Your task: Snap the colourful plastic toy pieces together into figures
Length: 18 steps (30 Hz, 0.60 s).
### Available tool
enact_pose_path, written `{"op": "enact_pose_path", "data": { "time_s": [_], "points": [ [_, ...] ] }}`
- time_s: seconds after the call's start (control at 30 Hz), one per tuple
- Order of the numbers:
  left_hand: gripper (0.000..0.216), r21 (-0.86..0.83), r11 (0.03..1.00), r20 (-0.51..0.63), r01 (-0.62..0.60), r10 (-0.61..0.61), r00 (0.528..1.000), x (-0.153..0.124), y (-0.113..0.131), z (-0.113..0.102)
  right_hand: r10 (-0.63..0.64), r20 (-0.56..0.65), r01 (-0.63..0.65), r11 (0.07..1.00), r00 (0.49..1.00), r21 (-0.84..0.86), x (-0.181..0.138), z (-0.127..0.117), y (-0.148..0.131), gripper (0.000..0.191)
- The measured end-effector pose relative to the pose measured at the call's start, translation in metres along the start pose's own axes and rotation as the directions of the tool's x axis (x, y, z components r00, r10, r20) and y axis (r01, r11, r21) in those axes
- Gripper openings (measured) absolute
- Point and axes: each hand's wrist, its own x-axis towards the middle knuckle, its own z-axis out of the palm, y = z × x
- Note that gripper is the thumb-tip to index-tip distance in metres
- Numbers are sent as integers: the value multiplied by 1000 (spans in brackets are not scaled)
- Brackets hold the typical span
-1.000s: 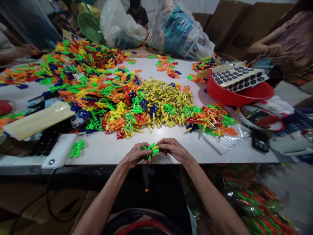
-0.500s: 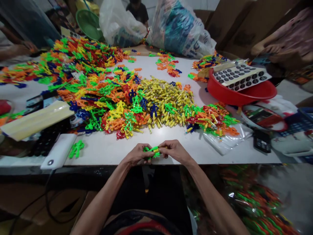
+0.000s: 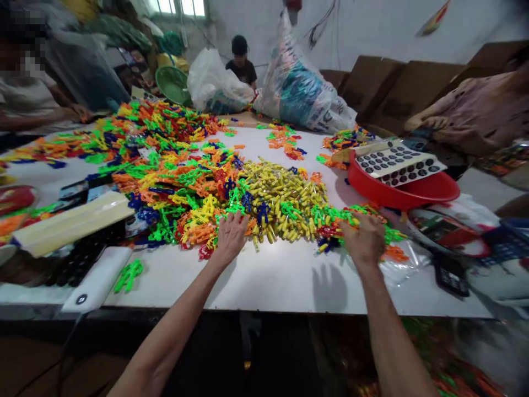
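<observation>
A big heap of small plastic pieces [image 3: 182, 165] in orange, green, yellow, blue and red covers the white table [image 3: 273, 275]. A mound of yellow pieces [image 3: 285, 193] lies in its middle. My left hand [image 3: 230, 236] lies on the near edge of the heap with its fingers stretched out over orange and yellow pieces. My right hand [image 3: 363, 241] hovers over a patch of orange and green pieces [image 3: 388, 242] to the right, fingers reaching down and apart. Neither hand visibly holds anything.
A red basin [image 3: 405, 190] holding sheets of dark round stickers stands at right. Near it lie a clear bag [image 3: 397, 267] and a black device [image 3: 450, 273]. At left sit a cream strip [image 3: 70, 223], a white power bank [image 3: 97, 281] and a green piece [image 3: 128, 274]. Other people and large bags are at the far side.
Both hands left the table's near edge, where they held a green and yellow piece together, and reached forward and apart to the heap. That piece is out of sight. The camera tilted up.
</observation>
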Motion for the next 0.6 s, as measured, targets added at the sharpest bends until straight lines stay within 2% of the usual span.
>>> {"op": "enact_pose_path", "data": {
  "time_s": [0.03, 0.07, 0.1, 0.13, 0.2, 0.3, 0.4, 0.5, 0.57, 0.6],
  "points": [
    [36, 50, 999, 31, -20, 19, 999, 6, -4, -1, -27, 90, 30, 999, 996, -27, -3, 10, -15, 30],
    [33, 78, 996, 59, -31, 26, 998, 11, -7, -2, -71, 245, 73, 997, 967, 1, -11, 22, -33, 25],
    [30, 92, 995, 80, -33, 25, 997, 14, -10, -3, -136, 418, 129, 991, 898, 46, -20, 35, -52, 20],
    [28, 97, 995, 88, -27, 19, 996, 16, -13, -4, -191, 532, 190, 980, 825, 56, -30, 48, -71, 18],
    [28, 104, 995, 68, 5, -12, 998, 15, -20, -6, -196, 634, 273, 962, 748, -25, -48, 73, -101, 21],
    [30, 128, 988, 16, 82, -85, 996, 7, -36, -10, -150, 686, 327, 936, 712, -134, -63, 92, -118, 32],
    [22, 67, 984, -16, 167, -167, 986, -2, -47, -15, -121, 696, 312, 937, 708, -155, -68, 90, -111, 39],
    [7, -209, 952, -173, 225, -263, 949, -11, -46, -18, -83, 694, 281, 944, 715, -176, -72, 82, -96, 31],
    [3, -501, 842, -251, 199, -362, 898, -17, -39, -18, -91, 688, 288, 941, 720, -177, -77, 78, -87, 24],
    [4, -648, 741, -237, 178, -418, 877, -21, -33, -18, -100, 681, 296, 938, 726, -178, -80, 77, -83, 23]
  ]
}}
